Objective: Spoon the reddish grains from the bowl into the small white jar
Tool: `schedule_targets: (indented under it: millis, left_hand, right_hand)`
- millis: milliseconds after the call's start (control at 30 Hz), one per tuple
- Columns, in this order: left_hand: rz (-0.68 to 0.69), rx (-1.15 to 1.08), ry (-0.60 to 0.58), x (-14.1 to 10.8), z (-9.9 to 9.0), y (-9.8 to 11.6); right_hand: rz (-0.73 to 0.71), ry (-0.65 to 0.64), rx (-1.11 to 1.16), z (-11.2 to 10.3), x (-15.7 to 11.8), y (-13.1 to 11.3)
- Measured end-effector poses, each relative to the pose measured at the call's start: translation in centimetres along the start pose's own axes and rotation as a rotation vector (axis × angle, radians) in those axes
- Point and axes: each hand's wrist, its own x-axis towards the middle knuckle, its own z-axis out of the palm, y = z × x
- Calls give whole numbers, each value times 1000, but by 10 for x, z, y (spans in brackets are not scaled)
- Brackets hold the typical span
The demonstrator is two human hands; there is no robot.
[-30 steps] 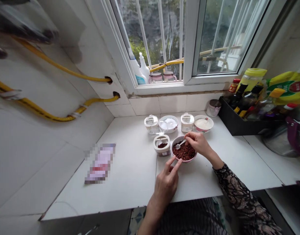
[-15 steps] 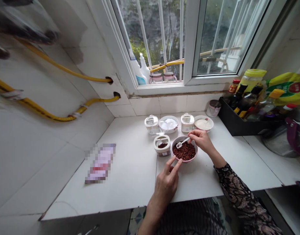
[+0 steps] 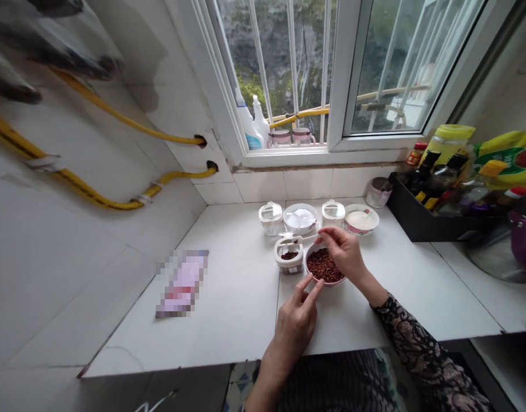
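Note:
My right hand [image 3: 345,258] pinches a small white spoon [image 3: 308,238] by its handle. The spoon reaches left over the open clear jar [image 3: 291,268], which has a pale rim and some dark red grains inside; its bowl is hard to make out. Beneath my right hand stands a bowl [image 3: 330,284] filled with dark red-brown grains [image 3: 324,264] that look like Sichuan peppercorns. My left hand [image 3: 295,325] has its fingers apart, two fingertips resting against the bowl's near rim.
Behind stand two lidded jars [image 3: 271,218] [image 3: 333,214], a bowl of white grains [image 3: 300,218] and a bowl of cream-coloured grains [image 3: 361,221]. At right are a black bottle box [image 3: 400,214] and a metal pot [image 3: 494,254]. A blurred-out packet [image 3: 183,286] lies left.
The spoon has moved left from above the grains in the bowl to over the small jar, my right hand turning with it. My left hand stays at the bowl's rim.

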Motion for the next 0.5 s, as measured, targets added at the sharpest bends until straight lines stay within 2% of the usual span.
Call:
schedule_targets:
  millis: [100, 167, 233, 333, 500]
  left_hand:
    - [4, 10, 13, 1, 0, 0]
    - [12, 11, 14, 1, -1, 1]
    - [14, 8, 10, 2, -2, 1]
    - [5, 6, 3, 3, -3, 2]
    - [0, 0, 4, 3, -4, 3]
  right_hand:
    - [-199, -130, -178, 8, -8, -4]
    - [-250, -160, -211, 5, -10, -4]
    - [-216, -111, -171, -3, -9, -2]
    - [-93, -2, -133, -20, -1, 5]
    - [14, -37, -267, -37, 7, 20]
